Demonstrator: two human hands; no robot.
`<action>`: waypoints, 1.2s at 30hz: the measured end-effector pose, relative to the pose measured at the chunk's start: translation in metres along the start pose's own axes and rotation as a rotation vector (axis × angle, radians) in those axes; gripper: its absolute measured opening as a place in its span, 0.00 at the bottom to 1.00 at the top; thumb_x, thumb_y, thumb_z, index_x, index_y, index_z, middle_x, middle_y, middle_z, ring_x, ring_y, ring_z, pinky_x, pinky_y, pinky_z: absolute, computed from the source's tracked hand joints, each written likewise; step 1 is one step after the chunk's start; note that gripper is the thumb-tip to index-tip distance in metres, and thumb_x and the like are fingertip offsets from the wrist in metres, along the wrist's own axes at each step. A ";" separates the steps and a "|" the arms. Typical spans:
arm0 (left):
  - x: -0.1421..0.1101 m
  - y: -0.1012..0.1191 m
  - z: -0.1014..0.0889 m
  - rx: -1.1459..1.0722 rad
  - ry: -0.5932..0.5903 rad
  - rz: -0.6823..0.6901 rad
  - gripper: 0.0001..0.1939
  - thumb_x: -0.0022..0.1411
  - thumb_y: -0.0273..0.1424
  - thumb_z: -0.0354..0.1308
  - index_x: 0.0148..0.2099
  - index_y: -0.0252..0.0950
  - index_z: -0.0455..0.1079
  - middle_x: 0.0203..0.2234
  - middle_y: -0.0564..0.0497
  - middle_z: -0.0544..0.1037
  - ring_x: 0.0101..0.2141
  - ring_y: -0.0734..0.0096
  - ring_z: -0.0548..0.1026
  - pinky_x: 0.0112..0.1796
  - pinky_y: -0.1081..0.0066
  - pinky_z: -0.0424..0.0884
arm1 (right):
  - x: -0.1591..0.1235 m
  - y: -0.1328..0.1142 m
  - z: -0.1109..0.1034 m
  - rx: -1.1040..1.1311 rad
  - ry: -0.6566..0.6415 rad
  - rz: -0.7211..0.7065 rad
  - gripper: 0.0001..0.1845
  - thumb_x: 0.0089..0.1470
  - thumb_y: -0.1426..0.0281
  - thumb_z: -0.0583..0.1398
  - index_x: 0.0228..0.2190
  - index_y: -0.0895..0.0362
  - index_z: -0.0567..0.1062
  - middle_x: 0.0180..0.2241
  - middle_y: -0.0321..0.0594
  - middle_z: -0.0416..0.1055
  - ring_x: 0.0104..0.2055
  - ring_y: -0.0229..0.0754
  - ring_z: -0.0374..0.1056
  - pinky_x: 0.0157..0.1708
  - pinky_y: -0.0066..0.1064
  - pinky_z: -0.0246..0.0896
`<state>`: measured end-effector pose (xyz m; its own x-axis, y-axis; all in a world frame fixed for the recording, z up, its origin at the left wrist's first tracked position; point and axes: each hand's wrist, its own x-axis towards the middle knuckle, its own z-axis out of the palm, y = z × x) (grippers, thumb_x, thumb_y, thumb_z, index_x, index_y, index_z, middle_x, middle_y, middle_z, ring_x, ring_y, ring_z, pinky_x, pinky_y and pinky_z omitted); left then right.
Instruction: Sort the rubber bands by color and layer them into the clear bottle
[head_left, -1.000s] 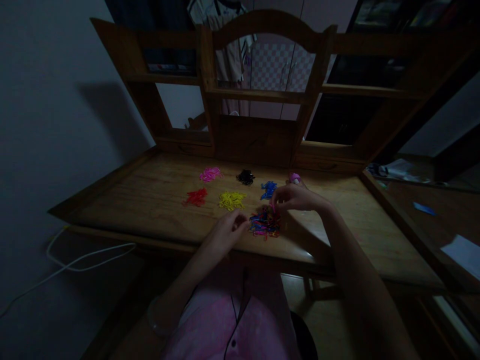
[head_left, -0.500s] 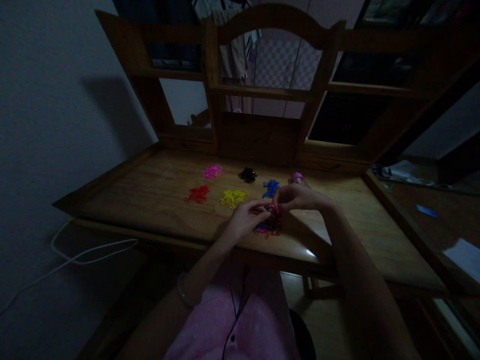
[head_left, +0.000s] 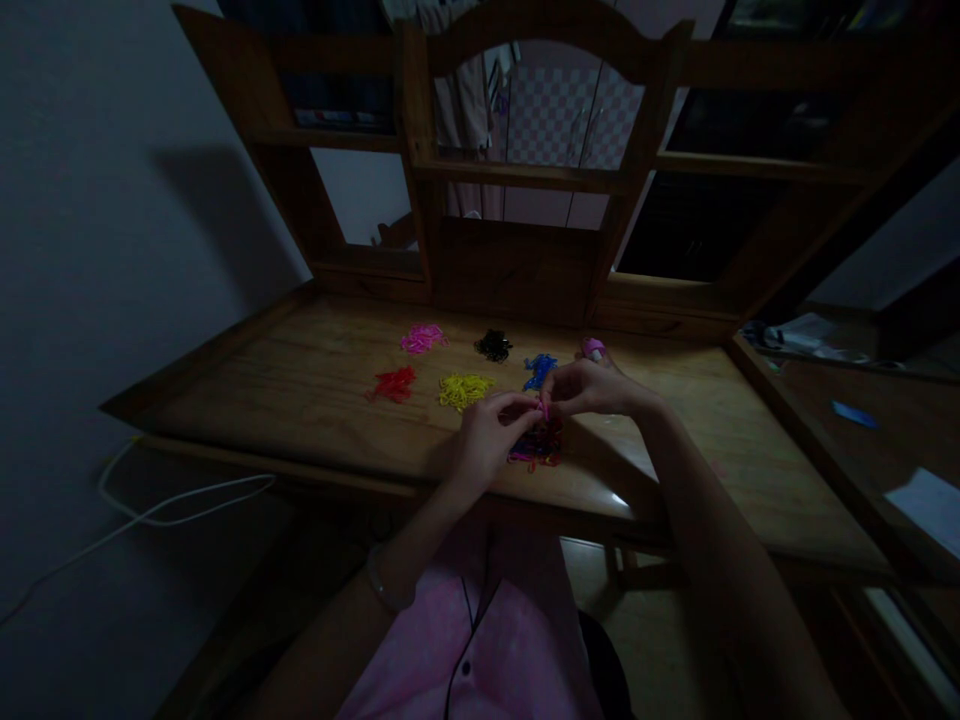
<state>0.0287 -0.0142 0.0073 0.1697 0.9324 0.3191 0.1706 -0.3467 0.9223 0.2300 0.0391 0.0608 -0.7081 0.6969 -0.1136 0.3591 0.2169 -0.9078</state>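
Observation:
My left hand (head_left: 491,440) and my right hand (head_left: 585,388) meet over a mixed pile of coloured paper clips (head_left: 536,458) near the desk's front edge. Their fingertips pinch a small pink paper clip (head_left: 544,409) between them. The left hand covers part of the mixed pile. Beyond the hands lie sorted piles: yellow clips (head_left: 465,391), red clips (head_left: 393,384), pink clips (head_left: 424,338), black clips (head_left: 493,346) and blue clips (head_left: 539,370). The blue pile is nearest to my right fingers.
A small pink and white object (head_left: 594,348) is just behind my right hand. The wooden desk (head_left: 300,400) has a shelf frame (head_left: 517,180) along its back. A white cable (head_left: 187,505) hangs at the left; papers (head_left: 926,505) lie on a surface at the right.
My left hand has moved right and up from the mixed pile's left side to meet my right fingers. The right hand, with the pink clip, has stayed nearly in place above the pile.

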 end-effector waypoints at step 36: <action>0.022 -0.001 -0.010 -0.928 0.078 -0.438 0.07 0.53 0.19 0.65 0.37 0.29 0.79 0.36 0.47 0.81 0.37 0.74 0.78 0.48 0.74 0.72 | 0.012 -0.011 0.023 -0.159 0.320 -0.421 0.15 0.58 0.70 0.58 0.45 0.55 0.79 0.42 0.43 0.72 0.43 0.42 0.68 0.42 0.34 0.64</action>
<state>0.0222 0.0078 0.0155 0.2039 0.9736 -0.1026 -0.6205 0.2096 0.7557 0.2041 0.0292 0.0600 -0.5993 0.6952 0.3970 0.1898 0.6052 -0.7731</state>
